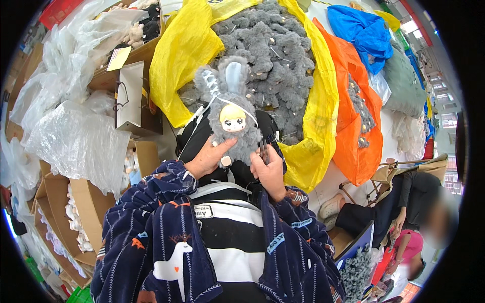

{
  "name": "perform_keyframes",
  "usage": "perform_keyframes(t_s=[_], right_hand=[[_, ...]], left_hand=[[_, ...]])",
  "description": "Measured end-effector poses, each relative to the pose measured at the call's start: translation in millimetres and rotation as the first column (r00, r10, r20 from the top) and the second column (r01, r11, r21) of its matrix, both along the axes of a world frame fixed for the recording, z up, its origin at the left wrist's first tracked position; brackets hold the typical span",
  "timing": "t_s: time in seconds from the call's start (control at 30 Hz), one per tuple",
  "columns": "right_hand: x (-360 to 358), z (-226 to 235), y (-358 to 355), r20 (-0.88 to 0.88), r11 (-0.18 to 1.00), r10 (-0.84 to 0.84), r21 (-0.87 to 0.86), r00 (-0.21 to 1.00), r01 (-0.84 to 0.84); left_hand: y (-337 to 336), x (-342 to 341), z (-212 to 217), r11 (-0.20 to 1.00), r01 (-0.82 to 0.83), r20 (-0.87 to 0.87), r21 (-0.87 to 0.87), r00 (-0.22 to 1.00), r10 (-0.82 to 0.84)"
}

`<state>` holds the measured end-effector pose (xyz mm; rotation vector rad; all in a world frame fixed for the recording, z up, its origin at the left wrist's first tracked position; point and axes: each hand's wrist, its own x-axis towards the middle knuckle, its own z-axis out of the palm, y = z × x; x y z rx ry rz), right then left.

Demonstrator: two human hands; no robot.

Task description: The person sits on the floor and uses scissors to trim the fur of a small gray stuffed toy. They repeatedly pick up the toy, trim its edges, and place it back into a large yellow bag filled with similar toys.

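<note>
two hands hold one fluffy grey bunny doll (230,113) up in front of the person's chest.
the left hand (207,159) is closed round its soft body from below, and the right hand (268,169) pinches small scissors (263,149) at its side. it looks light and squashy, so the body is the best place to hold, not the thin ears or white string (212,86).

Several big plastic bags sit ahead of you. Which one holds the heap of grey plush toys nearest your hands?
The yellow bag, right behind the grey plush doll held in both hands. The orange bag lies farther right; the blue bag lies beyond it.
</note>
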<state>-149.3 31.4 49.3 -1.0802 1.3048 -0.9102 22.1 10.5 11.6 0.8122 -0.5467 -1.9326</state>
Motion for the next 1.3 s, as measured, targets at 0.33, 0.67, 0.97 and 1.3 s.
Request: perform_keyframes(t_s=[0.33, 0.67, 0.97, 1.3], right_hand=[[-13, -2, 0, -0.348, 0.941, -0.084, -0.337, 0.934, -0.041], [-28, -12, 1, 0.228, 0.948, -0.21, 0.285, 0.951, 0.141], [-24, 19, -32, -0.063, 0.958, -0.162, -0.249, 0.985, 0.142], [-24, -15, -22, 0.141, 0.989, -0.05, -0.128, 0.989, 0.069]], left_hand=[[5, -1, -12, 0.968, 0.23, 0.21, -0.098, 0.956, -0.206], [7, -8, -26, 0.907, 0.281, 0.338, -0.315, 0.926, -0.17], [8, -7, -24, 0.779, 0.486, 0.521, -0.398, 0.818, -0.244], [-30, 1, 23, 0.898, 0.343, 0.309, -0.276, 0.916, -0.255]])
